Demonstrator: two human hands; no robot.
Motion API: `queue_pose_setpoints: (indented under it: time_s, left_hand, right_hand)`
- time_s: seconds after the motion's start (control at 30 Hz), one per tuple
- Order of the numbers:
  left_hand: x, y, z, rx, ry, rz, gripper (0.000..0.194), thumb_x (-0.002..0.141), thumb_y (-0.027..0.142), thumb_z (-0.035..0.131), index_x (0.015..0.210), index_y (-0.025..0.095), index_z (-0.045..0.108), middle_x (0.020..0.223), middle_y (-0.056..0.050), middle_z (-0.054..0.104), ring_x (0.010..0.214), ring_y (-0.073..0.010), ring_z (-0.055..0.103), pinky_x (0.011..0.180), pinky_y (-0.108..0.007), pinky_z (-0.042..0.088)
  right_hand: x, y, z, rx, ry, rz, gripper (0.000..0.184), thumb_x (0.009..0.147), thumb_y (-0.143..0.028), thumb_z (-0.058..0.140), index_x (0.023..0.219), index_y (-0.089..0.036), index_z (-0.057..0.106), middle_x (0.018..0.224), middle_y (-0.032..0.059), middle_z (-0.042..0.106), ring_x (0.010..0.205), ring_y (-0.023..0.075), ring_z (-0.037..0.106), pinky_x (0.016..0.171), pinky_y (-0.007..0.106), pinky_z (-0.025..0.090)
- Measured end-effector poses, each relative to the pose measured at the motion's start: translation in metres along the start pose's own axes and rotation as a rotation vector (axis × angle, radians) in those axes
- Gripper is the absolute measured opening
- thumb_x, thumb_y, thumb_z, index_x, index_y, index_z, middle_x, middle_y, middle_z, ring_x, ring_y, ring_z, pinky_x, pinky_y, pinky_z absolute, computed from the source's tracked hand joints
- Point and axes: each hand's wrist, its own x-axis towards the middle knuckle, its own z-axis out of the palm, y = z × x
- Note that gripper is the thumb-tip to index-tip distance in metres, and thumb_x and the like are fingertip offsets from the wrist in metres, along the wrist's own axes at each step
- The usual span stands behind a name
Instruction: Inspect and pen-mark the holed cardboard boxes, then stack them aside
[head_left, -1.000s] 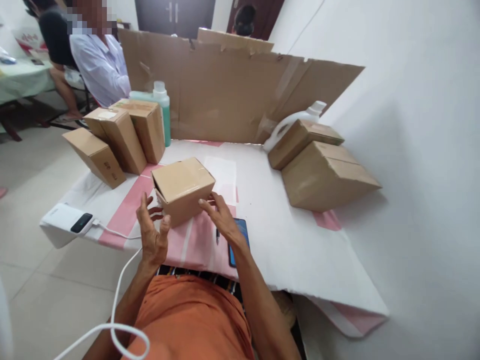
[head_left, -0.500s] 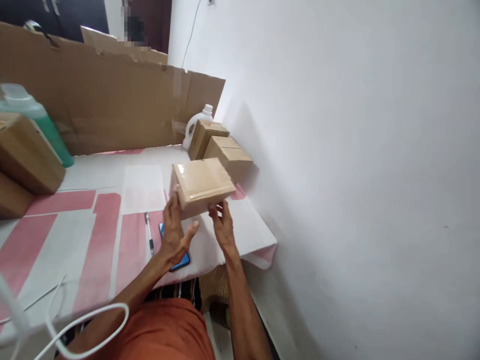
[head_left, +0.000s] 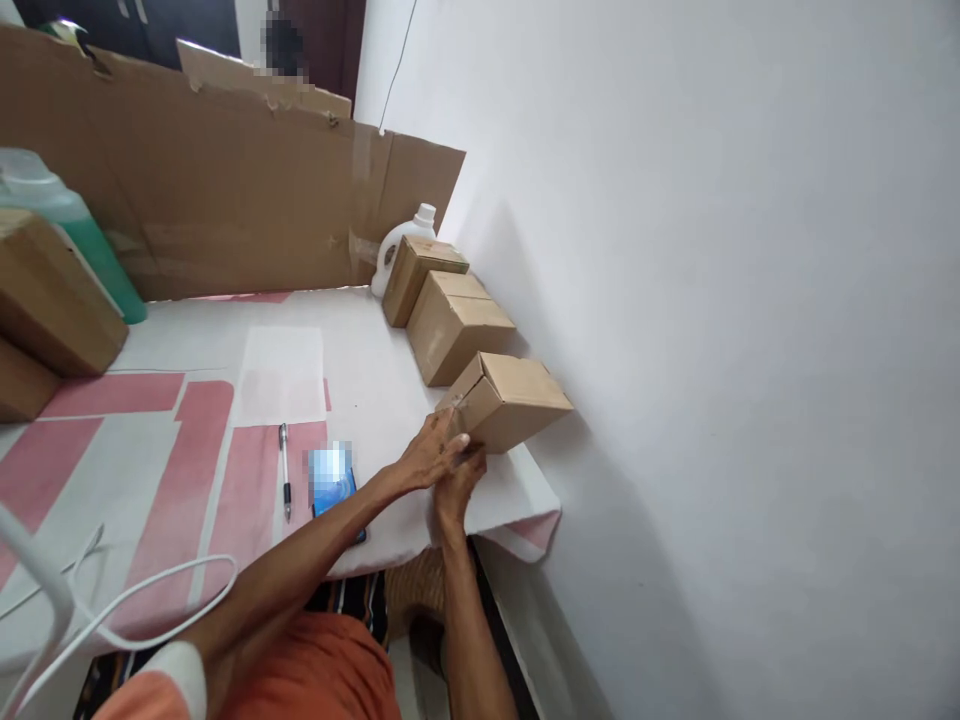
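At table's [head_left: 523, 492] near-right corner, left hand [head_left: 430, 452], right hand [head_left: 456, 492] at carton [head_left: 523, 388]; I can't tell grip. Likely light, stiff; hold sides.

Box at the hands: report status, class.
Left hand touching handled box, right hand by its lower edge. Grip unclear. Second box close behind; wall alongside.

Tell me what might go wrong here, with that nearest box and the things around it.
The nearest box could knock the middle box if pushed back, as they stand very close.
Its flap might lift, since the seam by the left hand looks slightly open.
The phone lies near the front edge of the table, beside the left forearm, so a sweep could nudge it off.
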Motion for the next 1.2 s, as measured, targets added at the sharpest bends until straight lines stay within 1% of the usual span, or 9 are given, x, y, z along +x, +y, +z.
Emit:
queue_pose_setpoints:
  time_s: [0.13, 0.3, 0.4, 0.53, 0.6, 0.73, 0.9, 1.03, 1.2]
  left_hand:
    - [-0.028, 0.013, -0.033, 0.022, 0.099, -0.022, 0.078, 0.102, 0.064, 0.048, 0.164, 0.018, 0.037, 0.157, -0.024, 0.047, 0.134, -0.0391, 0.061, 0.112, -0.061, 0.053]
    - [-0.074, 0.020, -0.078, 0.002, 0.355, -0.026, 0.055, 0.104, 0.051, 0.054, 0.151, 0.022, 0.052, 0.142, -0.017, 0.059, 0.122, -0.0310, 0.066, 0.100, -0.051, 0.061]
    - [-0.098, 0.017, -0.103, 0.002, 0.499, -0.048, 0.052, 0.100, 0.049, 0.061, 0.145, 0.023, 0.058, 0.140, -0.015, 0.061, 0.116, -0.0287, 0.069, 0.091, -0.046, 0.064]
    - [-0.112, 0.014, -0.161, 0.061, 0.862, 0.011, 0.058, 0.102, 0.057, 0.057, 0.149, 0.023, 0.053, 0.143, -0.017, 0.057, 0.119, -0.0286, 0.068, 0.093, -0.046, 0.063]
    - [-0.120, 0.018, -0.199, 0.188, 1.177, 0.071, 0.063, 0.104, 0.059, 0.053, 0.153, 0.021, 0.047, 0.146, -0.020, 0.055, 0.127, -0.0312, 0.063, 0.104, -0.051, 0.058]
    - [-0.150, 0.032, -0.276, 0.428, 1.702, 0.132, 0.071, 0.105, 0.057, 0.049, 0.162, 0.019, 0.031, 0.168, -0.023, 0.034, 0.160, -0.0357, 0.031, 0.129, -0.058, 0.032]
    - [-0.210, 0.049, -0.371, 0.188, 2.195, -0.171, 0.073, 0.106, 0.044, 0.042, 0.166, 0.009, 0.017, 0.177, -0.027, 0.014, 0.169, -0.0354, 0.009, 0.136, -0.058, 0.010]
    - [-0.251, 0.065, -0.424, 0.041, 2.281, -0.418, 0.070, 0.110, 0.042, 0.031, 0.168, 0.010, 0.009, 0.179, -0.027, 0.013, 0.170, -0.0338, 0.011, 0.136, -0.057, 0.014]
    - [-0.273, 0.062, -0.441, -0.032, 2.230, -0.573, 0.073, 0.110, 0.055, 0.020, 0.169, 0.011, 0.018, 0.177, -0.026, 0.024, 0.169, -0.0348, 0.017, 0.134, -0.059, 0.021]
  right_hand:
    - [0.027, -0.005, 0.028, -0.098, 0.101, 0.076, 0.122, 0.085, -0.083, 0.039, 0.163, 0.009, 0.018, 0.167, 0.0415, 0.022, 0.160, 0.0508, 0.021, 0.129, 0.063, 0.021]
    - [0.068, -0.030, 0.014, -0.160, 0.069, 0.066, 0.101, 0.080, -0.077, 0.045, 0.140, 0.004, 0.055, 0.136, 0.0392, 0.060, 0.136, 0.0496, 0.056, 0.116, 0.061, 0.042]
    - [0.061, -0.048, -0.004, -0.177, -0.007, 0.045, 0.085, 0.074, -0.073, 0.055, 0.120, -0.003, 0.065, 0.113, 0.0348, 0.069, 0.125, 0.0534, 0.061, 0.107, 0.068, 0.046]
    - [0.037, -0.073, 0.010, -0.257, 0.029, 0.035, 0.082, 0.072, -0.059, 0.064, 0.131, -0.003, 0.060, 0.127, 0.0416, 0.061, 0.134, 0.0617, 0.052, 0.108, 0.079, 0.039]
    - [0.009, -0.096, 0.038, -0.227, -0.027, -0.124, 0.081, 0.077, -0.055, 0.065, 0.137, -0.002, 0.058, 0.131, 0.0386, 0.061, 0.130, 0.0557, 0.057, 0.108, 0.074, 0.045]
    - [-0.071, -0.164, 0.116, 0.025, -0.570, -0.476, 0.053, 0.091, -0.058, 0.060, 0.122, -0.016, 0.069, 0.130, 0.0219, 0.066, 0.112, 0.0356, 0.069, 0.086, 0.052, 0.061]
    - [-0.148, -0.231, 0.216, 0.214, -1.051, -0.577, 0.040, 0.094, -0.053, 0.058, 0.109, -0.019, 0.073, 0.118, 0.0179, 0.073, 0.106, 0.0315, 0.071, 0.079, 0.046, 0.062]
    - [-0.200, -0.265, 0.279, 0.308, -1.280, -0.605, 0.046, 0.092, -0.049, 0.062, 0.126, -0.020, 0.070, 0.135, 0.0194, 0.070, 0.116, 0.0342, 0.070, 0.084, 0.048, 0.062]
    - [-0.258, -0.302, 0.350, 0.353, -1.332, -0.740, 0.075, 0.087, -0.050, 0.073, 0.154, -0.023, 0.053, 0.149, 0.0181, 0.062, 0.138, 0.0391, 0.057, 0.110, 0.058, 0.053]
